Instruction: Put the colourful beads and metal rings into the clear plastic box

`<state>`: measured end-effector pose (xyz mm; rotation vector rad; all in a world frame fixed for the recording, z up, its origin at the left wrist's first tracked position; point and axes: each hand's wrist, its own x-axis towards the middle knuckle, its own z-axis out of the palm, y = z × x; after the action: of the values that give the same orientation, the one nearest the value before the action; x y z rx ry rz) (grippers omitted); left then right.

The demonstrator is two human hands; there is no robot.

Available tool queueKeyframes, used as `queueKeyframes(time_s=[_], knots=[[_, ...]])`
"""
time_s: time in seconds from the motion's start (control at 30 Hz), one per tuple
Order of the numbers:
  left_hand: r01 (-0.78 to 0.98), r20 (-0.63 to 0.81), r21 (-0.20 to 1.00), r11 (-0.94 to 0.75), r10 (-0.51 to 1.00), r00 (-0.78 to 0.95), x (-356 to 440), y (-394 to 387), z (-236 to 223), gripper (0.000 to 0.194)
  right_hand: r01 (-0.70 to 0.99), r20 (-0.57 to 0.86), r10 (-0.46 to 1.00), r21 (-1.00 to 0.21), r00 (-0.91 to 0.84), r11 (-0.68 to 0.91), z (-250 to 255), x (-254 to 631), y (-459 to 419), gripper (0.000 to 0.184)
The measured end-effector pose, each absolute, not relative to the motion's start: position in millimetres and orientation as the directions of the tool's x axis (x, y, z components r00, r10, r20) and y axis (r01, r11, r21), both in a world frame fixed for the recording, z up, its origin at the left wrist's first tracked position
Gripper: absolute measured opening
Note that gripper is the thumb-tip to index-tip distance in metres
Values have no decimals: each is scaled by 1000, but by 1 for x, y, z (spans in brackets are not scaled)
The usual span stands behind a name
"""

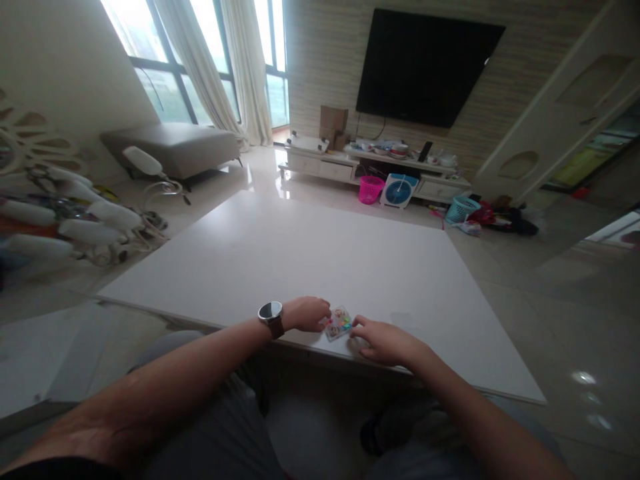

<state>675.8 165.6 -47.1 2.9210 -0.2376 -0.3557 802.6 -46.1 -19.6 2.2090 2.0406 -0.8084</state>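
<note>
Near the table's front edge lies a small clear plastic box (332, 333) with colourful little pieces in it, too small to name. My left hand (307, 313), with a watch (271, 312) on the wrist, reaches to the box's left side. Its fingers are bent together, and what they hold, if anything, is hidden; a speck of pink shows by the fingertips. My right hand (384, 341) is at the box's right side, its forefinger at the corner and its thumb apart below. Beyond the right hand, a faint clear flat piece (404, 320) lies on the table.
The wide white table (320, 247) stretches ahead. A chandelier-like fixture (100, 220) stands on the left floor near a grey bench (175, 147). Past the table are a TV cabinet (305, 163), a pink basket (371, 190), a fan (399, 191) and a teal basket (462, 209).
</note>
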Motion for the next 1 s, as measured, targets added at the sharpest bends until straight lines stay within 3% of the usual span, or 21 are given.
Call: queueKeyframes(time_s=[0.3,0.53,0.77,1.0], knots=[[-160,-169,225,-961,-201,965,676,169,-50,27,938,-392,920,-317,7,-142,-17,801,-47,37],[-146,-207,205,-968,-189,960,675,165,-51,24,944,-394,919,-300,8,-137,-19,800,-46,34],[-150,-154,237,-960,-190,970,677,170,-52,33,949,-395,919,-286,9,-132,-23,804,-48,36],[-141,-198,232,-963,-188,962,675,166,-45,35,936,-393,919,-324,-1,-137,-21,803,-47,36]])
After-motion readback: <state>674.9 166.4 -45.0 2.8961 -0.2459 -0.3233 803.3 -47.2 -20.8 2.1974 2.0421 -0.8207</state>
